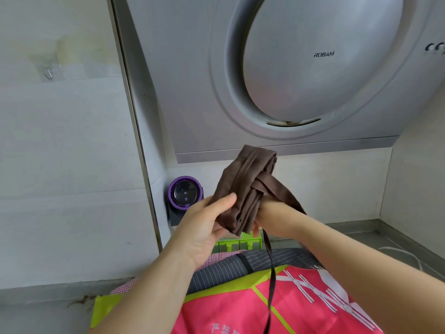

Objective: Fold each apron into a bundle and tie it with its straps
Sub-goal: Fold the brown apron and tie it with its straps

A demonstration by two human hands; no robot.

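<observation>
Fingers (pixel 255 230) of both hands curl round the folded brown apron (pixel 243 184), left hand (pixel 204 227) in front, right hand (pixel 267 212) behind, holding it mid-air, probably to steady the bundle while its strap (pixel 268 273) wraps round, loose end dangling over a pink apron (pixel 301 307) on the counter (pixel 361 235) beneath a range hood (pixel 313 75).

A ROBAM range hood (pixel 322 68) hangs above a purple-rimmed gadget (pixel 185 192) and a green rack (pixel 237 244)
</observation>
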